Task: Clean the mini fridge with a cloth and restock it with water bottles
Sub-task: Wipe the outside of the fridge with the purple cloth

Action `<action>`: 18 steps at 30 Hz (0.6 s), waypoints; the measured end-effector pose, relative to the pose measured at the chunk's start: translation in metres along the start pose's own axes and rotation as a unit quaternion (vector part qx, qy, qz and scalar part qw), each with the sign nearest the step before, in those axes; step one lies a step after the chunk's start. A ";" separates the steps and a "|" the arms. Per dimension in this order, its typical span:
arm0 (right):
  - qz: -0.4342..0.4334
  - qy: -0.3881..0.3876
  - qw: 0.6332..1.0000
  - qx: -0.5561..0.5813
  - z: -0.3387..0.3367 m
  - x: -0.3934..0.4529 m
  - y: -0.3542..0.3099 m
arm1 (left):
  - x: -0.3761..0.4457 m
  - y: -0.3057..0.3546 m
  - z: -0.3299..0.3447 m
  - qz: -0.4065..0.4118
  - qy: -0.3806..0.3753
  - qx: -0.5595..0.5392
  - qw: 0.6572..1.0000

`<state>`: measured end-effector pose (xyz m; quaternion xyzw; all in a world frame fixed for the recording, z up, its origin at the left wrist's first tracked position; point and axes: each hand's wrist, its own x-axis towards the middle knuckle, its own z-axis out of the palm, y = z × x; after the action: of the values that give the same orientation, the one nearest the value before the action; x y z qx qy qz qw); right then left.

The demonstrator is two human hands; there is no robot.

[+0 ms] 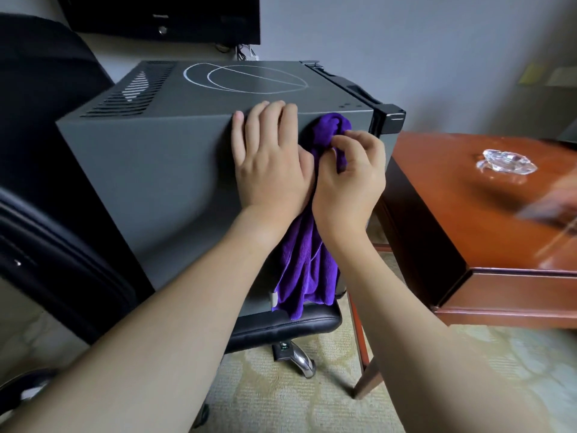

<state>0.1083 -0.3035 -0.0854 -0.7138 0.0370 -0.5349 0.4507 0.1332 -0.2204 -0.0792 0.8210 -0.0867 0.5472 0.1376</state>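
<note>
Two bare forearms reach in from the near edge toward a grey mini fridge [150, 170] that sits on the black seat of an office chair [290, 323]. Right hand [349, 179]: fingers curled, grip pinching a bunched fold of a purple cloth [307, 264] against the fridge's near side wall, close to its top edge. Below the grip the cloth hangs down loose along that wall, its lower hem reaching the chair seat; above the grip a small wad of it bulges up to the top edge. Left hand [268, 160], just beside the grip on the left and touching the cloth, lies flat on the same wall with straight fingers, fingertips hooked over onto the top panel; it holds nothing. Right of the grip, the fridge's black door edge and hinge corner [388, 118]; door appears closed. Farther right, well apart, a red-brown wooden worktop [487, 214] carrying a clear glass piece [505, 160]; its far right part is blurred. Beyond the grip, white curved marks on the fridge top, vent slots at the back left. Behind, a dark box [162, 17] against a pale wall. Patterned carpet underfoot.
</note>
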 end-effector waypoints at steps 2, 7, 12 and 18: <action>-0.010 0.010 1.000 0.000 -0.002 -0.002 -0.009 | -0.001 -0.003 -0.007 -0.010 0.001 -0.018 1.000; -0.068 0.008 0.998 -0.009 -0.003 0.000 -0.029 | -0.005 -0.015 -0.023 -0.034 0.007 -0.071 0.997; -0.124 -0.036 0.991 -0.048 -0.009 -0.011 -0.030 | -0.020 -0.011 -0.026 -0.031 -0.021 -0.032 0.999; -0.142 -0.056 0.985 -0.077 -0.031 -0.019 -0.010 | -0.037 -0.009 -0.030 0.091 -0.078 -0.075 0.990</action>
<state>0.0710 -0.3064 -0.0922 -0.7731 -0.0492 -0.5483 0.3152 0.0958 -0.2024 -0.1039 0.8373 -0.2127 0.4836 0.1410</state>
